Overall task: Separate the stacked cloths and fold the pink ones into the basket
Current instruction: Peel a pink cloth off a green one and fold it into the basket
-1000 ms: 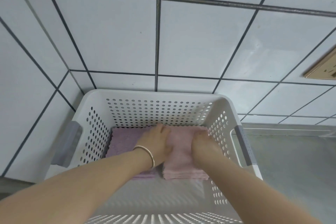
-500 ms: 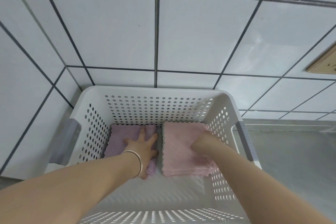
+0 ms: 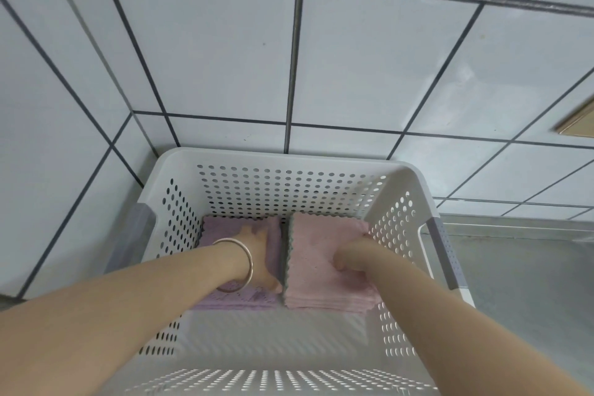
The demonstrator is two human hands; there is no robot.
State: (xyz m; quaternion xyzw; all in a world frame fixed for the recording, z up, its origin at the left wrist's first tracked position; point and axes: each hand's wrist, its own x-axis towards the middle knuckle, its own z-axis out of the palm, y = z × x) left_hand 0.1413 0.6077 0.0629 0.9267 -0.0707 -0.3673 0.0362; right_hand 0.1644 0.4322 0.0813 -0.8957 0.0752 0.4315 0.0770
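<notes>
wall (image 3: pixel 225 51): pale glossy tiles, dark grout lines, meeting in a corner at left.
counter (image 3: pixel 520 273): grey steel surface, right side.
plate (image 3: pixel 578 120): tan, on wall, far right edge.

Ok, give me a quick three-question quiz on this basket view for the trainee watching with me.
1. True or false: the left hand lies flat on the purple stack inside the basket.
2. Which stack sits nearer the basket's right wall?
A. the pink stack
B. the purple stack
C. neither, they are piled one on the other
3. Fill in: the wrist wearing the bracelet is the ____ one.

Key
1. True.
2. A. The two stacks lie side by side, pink on the right, where the right hand presses on it.
3. Left.
</notes>
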